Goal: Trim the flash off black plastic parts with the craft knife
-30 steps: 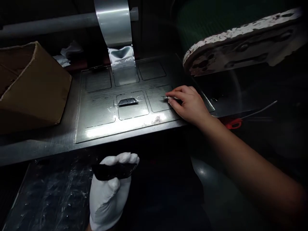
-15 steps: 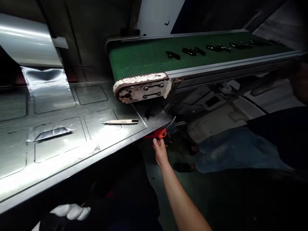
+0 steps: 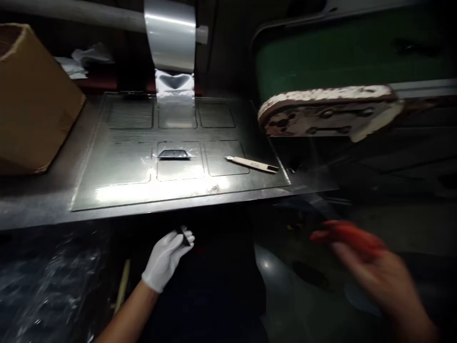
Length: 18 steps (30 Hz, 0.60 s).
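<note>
My left hand, in a white glove, is closed around a small black part below the table's front edge. My bare right hand grips a red-handled tool at the right; motion blur hides its exact kind. On the marked work plate lies a pale craft knife labelled A06, its blade pointing left. To the knife's left rests a dark piece in clear wrapping. A strip of shiny film hangs down onto the plate's back row of outlines.
A cardboard box stands at the table's left end. The green conveyor belt, with its worn white end bracket, juts over the right side. Clear plastic sheeting covers something at lower left.
The view has swung left, bringing the box and gloved left hand into fuller sight. My right hand has come back from the table's right corner, with the red-handled tool in it.
</note>
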Each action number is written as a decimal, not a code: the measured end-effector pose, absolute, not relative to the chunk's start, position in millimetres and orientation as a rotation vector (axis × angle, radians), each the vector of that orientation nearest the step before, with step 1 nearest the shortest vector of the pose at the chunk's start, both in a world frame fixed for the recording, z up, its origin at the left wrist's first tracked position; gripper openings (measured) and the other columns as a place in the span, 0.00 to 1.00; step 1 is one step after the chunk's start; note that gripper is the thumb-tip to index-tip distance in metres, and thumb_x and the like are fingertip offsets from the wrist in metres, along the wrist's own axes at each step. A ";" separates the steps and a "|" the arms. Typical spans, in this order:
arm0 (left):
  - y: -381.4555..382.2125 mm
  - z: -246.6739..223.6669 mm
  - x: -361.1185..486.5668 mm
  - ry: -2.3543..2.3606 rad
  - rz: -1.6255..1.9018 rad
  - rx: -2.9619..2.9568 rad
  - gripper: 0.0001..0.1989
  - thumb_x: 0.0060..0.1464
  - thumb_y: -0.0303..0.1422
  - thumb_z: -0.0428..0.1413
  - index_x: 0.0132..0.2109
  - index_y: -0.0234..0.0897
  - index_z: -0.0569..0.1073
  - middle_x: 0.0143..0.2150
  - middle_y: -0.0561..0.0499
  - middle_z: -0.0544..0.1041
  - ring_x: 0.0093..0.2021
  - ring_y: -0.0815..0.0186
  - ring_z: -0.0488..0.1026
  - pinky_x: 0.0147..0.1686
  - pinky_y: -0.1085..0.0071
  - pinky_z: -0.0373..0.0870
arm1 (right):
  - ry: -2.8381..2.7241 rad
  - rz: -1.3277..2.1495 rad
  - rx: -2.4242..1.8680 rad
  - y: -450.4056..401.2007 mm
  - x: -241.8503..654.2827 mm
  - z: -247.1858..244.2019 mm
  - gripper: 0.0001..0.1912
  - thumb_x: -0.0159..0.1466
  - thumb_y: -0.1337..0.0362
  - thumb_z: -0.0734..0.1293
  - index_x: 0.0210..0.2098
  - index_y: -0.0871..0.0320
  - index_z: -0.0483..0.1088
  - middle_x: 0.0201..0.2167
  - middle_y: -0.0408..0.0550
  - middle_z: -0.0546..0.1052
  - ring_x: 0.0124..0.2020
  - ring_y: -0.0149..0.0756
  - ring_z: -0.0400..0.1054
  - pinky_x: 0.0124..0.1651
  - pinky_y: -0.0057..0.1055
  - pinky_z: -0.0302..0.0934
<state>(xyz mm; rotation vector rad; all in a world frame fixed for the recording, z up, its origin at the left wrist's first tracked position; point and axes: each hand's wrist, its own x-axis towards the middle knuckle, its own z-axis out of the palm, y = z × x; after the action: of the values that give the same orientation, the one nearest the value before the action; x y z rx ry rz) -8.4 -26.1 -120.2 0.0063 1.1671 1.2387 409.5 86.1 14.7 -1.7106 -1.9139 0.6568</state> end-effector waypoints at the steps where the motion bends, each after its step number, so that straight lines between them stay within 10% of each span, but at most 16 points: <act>1: -25.5 -131.0 -10.1 1.198 1.220 0.009 0.17 0.56 0.35 0.68 0.49 0.30 0.79 0.50 0.38 0.83 0.52 0.53 0.81 0.55 0.56 0.79 | -2.235 0.876 -1.672 78.2 390.7 7.8 0.18 0.67 0.50 0.69 0.54 0.44 0.75 0.49 0.50 0.83 0.46 0.49 0.80 0.45 0.41 0.71; 7: -28.2 -164.6 -14.9 1.408 1.057 0.191 0.15 0.66 0.39 0.59 0.54 0.33 0.76 0.54 0.42 0.79 0.53 0.56 0.79 0.53 0.51 0.78 | -2.823 1.252 -1.516 63.9 279.9 -34.9 0.14 0.74 0.50 0.60 0.47 0.50 0.72 0.30 0.43 0.80 0.28 0.40 0.74 0.31 0.32 0.59; 18: -13.6 -145.9 -55.5 1.693 0.575 0.861 0.14 0.57 0.35 0.66 0.51 0.41 0.82 0.58 0.43 0.81 0.65 0.49 0.71 0.70 0.45 0.57 | -2.608 1.608 -1.519 100.7 279.9 -13.8 0.11 0.69 0.54 0.66 0.45 0.49 0.78 0.26 0.40 0.77 0.26 0.34 0.69 0.30 0.27 0.54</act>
<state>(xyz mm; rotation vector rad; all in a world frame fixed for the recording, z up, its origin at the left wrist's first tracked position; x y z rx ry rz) -55.5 -13.6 -145.9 0.8610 1.6933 0.5755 279.9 100.7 -13.8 -1.5188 -2.6080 1.6082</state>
